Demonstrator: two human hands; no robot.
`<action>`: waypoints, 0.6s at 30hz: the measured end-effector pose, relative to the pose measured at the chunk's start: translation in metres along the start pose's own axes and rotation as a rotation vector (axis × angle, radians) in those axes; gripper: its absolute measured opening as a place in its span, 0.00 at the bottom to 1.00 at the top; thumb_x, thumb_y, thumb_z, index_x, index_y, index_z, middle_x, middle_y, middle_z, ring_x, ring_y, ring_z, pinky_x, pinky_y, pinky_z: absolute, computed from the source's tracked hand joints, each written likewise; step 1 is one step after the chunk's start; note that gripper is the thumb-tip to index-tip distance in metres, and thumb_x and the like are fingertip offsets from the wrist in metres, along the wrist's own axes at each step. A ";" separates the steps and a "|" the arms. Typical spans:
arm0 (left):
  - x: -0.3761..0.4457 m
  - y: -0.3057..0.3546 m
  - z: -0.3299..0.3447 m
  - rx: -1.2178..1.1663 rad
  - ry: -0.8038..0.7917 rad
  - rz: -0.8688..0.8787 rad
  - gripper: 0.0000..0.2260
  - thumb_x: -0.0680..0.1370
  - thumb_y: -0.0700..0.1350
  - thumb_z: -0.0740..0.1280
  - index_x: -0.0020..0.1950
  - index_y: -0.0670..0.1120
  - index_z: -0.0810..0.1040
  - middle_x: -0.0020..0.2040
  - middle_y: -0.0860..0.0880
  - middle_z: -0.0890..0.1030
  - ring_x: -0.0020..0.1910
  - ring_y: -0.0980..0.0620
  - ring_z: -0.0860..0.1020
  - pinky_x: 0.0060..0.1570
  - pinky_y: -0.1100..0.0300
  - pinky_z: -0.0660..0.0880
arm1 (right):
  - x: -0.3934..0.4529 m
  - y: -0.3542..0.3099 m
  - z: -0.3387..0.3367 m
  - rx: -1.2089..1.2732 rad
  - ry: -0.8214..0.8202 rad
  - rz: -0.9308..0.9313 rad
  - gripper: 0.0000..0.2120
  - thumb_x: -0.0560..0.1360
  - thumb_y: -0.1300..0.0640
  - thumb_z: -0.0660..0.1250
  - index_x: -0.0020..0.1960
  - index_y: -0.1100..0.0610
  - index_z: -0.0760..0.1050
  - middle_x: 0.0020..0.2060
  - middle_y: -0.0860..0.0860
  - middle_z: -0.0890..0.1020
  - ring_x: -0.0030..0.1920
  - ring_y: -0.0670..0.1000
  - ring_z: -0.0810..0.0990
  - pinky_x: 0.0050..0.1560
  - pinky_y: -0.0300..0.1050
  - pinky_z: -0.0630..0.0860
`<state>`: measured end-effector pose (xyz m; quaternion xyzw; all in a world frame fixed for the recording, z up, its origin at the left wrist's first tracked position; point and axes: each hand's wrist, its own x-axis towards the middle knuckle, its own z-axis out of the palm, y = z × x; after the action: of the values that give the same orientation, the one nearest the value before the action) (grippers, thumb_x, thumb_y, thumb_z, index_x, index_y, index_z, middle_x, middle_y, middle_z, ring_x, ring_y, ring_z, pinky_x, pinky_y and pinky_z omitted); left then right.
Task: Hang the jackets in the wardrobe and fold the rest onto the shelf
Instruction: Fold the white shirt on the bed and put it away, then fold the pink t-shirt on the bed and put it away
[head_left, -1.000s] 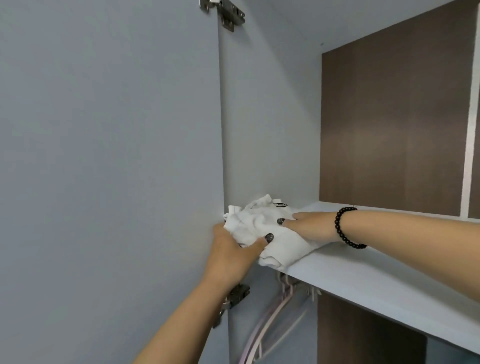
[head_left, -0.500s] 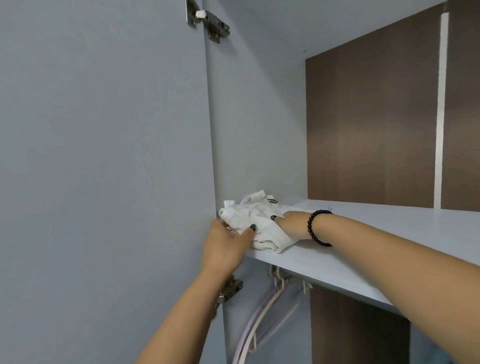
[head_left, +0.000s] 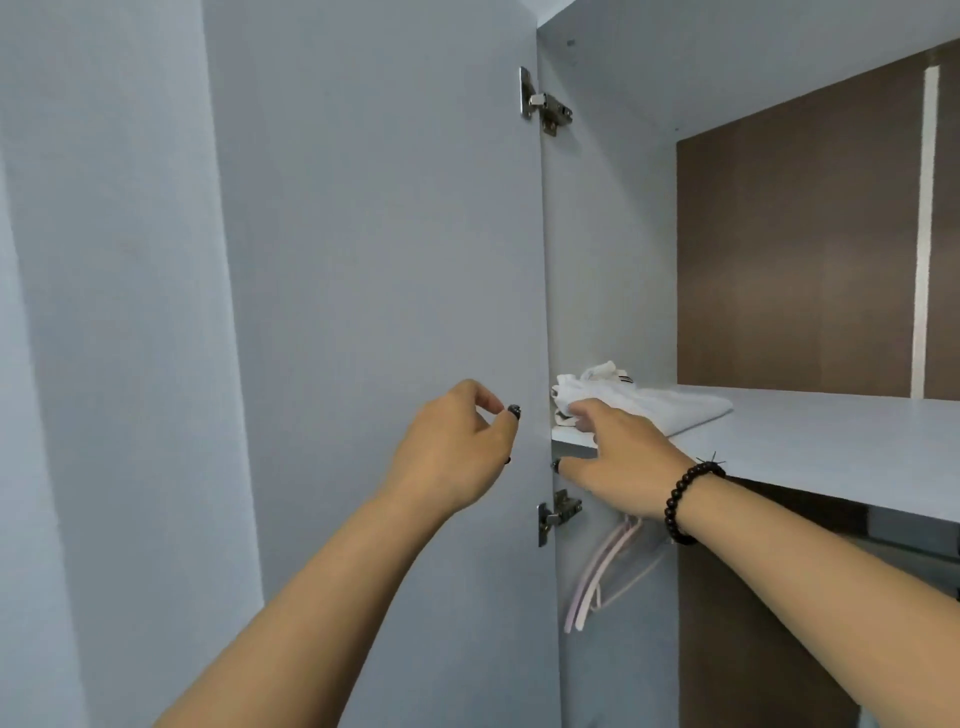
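A folded white garment (head_left: 660, 402) lies on the grey wardrobe shelf (head_left: 810, 436), pushed into the left corner against the side wall. My right hand (head_left: 618, 457), with a dark bead bracelet on the wrist, is at the shelf's front edge, its fingers straight and touching the near side of the garment. My left hand (head_left: 457, 457) hovers in front of the open door, off the garment, with loosely curled fingers and nothing in it.
The open grey wardrobe door (head_left: 374, 312) stands at the left with metal hinges (head_left: 545, 104). Pale pink hangers (head_left: 602, 571) hang under the shelf. A brown back panel (head_left: 795, 260) closes the space behind.
My left hand has let go of the white garment and pulled back to the left. The garment now lies flatter on the shelf. My right hand has slid back toward the shelf edge.
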<state>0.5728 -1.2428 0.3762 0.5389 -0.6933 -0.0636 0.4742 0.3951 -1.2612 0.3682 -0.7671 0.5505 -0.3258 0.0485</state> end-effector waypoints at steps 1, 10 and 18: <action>-0.014 -0.003 -0.013 0.056 -0.023 0.020 0.07 0.79 0.55 0.62 0.50 0.53 0.74 0.34 0.54 0.83 0.35 0.54 0.81 0.38 0.56 0.78 | -0.013 -0.010 0.005 -0.018 -0.002 -0.008 0.31 0.74 0.49 0.68 0.73 0.54 0.62 0.69 0.49 0.71 0.67 0.49 0.70 0.59 0.37 0.66; -0.150 -0.042 -0.110 0.519 -0.310 0.129 0.16 0.80 0.59 0.58 0.62 0.51 0.72 0.49 0.53 0.81 0.46 0.51 0.78 0.40 0.57 0.71 | -0.145 -0.106 0.056 -0.112 -0.098 0.061 0.29 0.74 0.48 0.68 0.72 0.53 0.64 0.70 0.50 0.69 0.70 0.50 0.66 0.66 0.43 0.65; -0.250 -0.039 -0.177 0.603 -0.462 0.076 0.17 0.81 0.57 0.59 0.65 0.49 0.72 0.54 0.50 0.80 0.50 0.48 0.78 0.45 0.57 0.70 | -0.248 -0.178 0.055 -0.243 -0.263 0.057 0.24 0.76 0.46 0.65 0.70 0.52 0.68 0.69 0.50 0.71 0.67 0.50 0.70 0.64 0.42 0.68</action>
<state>0.7210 -0.9817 0.3014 0.5998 -0.7889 0.0410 0.1273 0.5251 -0.9909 0.2911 -0.7875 0.5962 -0.1521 0.0362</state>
